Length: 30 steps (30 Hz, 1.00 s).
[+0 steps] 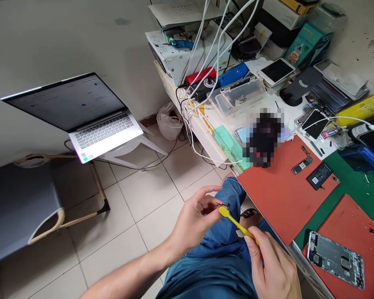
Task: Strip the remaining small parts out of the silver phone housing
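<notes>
My left hand (195,216) is closed, pinching a small dark part (227,206) between thumb and fingers above my lap; its kind is too small to make out. In my right hand (272,261) is the handle of a yellow toothbrush (239,226). The brush head meets the part at my left fingertips, bristles hidden from view. On the red mat (268,195) to the right lie a phone logic board (302,165) and a black phone battery (319,176). An opened phone housing (336,257) rests on a second red mat (345,216) nearer me.
White cables (218,62) hang over the bench's left end. A plastic box (239,97), a white phone (277,71) and several phone parts crowd the back. A laptop (102,128) stands on a stool to the left, near a folding chair (21,207). One blurred patch hides part of the bench.
</notes>
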Tool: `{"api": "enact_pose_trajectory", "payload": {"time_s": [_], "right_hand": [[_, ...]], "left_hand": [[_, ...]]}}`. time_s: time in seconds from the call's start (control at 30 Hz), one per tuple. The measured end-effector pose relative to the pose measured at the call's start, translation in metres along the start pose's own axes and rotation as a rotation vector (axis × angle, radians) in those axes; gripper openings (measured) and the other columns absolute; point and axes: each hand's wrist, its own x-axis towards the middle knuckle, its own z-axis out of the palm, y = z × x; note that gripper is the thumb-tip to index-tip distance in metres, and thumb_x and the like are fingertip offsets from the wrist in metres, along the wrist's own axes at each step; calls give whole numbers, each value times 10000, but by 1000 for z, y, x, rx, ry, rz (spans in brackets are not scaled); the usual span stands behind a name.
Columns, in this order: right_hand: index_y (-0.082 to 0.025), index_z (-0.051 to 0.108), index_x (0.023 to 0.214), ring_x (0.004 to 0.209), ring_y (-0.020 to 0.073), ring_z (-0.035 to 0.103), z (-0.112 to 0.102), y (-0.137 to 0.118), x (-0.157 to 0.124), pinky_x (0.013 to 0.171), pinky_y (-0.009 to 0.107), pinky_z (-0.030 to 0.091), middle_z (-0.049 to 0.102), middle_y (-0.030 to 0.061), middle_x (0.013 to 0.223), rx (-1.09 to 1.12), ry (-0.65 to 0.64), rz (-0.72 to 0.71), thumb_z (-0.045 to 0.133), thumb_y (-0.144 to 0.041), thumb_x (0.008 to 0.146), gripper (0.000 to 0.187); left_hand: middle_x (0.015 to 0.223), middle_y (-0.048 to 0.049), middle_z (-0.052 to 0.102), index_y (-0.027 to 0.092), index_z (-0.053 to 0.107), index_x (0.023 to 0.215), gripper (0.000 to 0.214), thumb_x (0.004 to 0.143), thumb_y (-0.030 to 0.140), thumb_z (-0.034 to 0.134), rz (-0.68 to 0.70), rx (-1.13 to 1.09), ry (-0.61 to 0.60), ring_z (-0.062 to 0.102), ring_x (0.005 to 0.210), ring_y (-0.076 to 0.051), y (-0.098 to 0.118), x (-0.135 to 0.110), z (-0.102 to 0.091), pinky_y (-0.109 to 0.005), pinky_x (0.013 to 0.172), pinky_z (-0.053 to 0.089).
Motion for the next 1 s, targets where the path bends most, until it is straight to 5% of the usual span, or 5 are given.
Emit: {"api": "enact_pose_trajectory", "payload": {"time_s": [0.17,0.47,0.8,0.93,1.0], "right_hand": [[-124,718,1254,786,197,787,-7,1,20,735,315,542,802,97,963,-129,-2,-93,637,-198,1117,175],[-100,739,1229,734,177,737,-19,6,23,766,338,519,795,78,917,-121,46,-112,752,-156,1048,190],[-145,748,1222,747,168,771,-23,8,28,751,312,543,809,61,931,-10,-18,-127,700,-193,1087,151],[-177,751,1286,757,193,785,-25,7,25,743,309,553,821,67,943,-134,80,65,726,-226,1073,220],[-198,756,1254,748,188,785,-24,6,24,706,277,577,819,66,946,-12,85,179,728,-293,1073,207]], "left_hand": [[861,-4,777,211,625,1365,522,863,205,767,-14,97,-78,778,785,-194,3,-2,1,-292,691,593],[756,30,710,186,601,1356,610,809,249,863,-144,-79,-137,771,727,-201,1,1,-5,-283,627,602],[756,23,713,158,613,1352,639,801,265,918,-161,-113,-178,765,707,-194,4,1,-9,-281,617,605],[729,33,697,151,633,1332,648,788,296,952,-173,-158,-173,766,702,-197,4,2,-8,-276,600,602],[718,31,700,143,648,1306,648,771,308,975,-183,-180,-175,767,692,-201,5,3,-8,-278,595,602]]}}
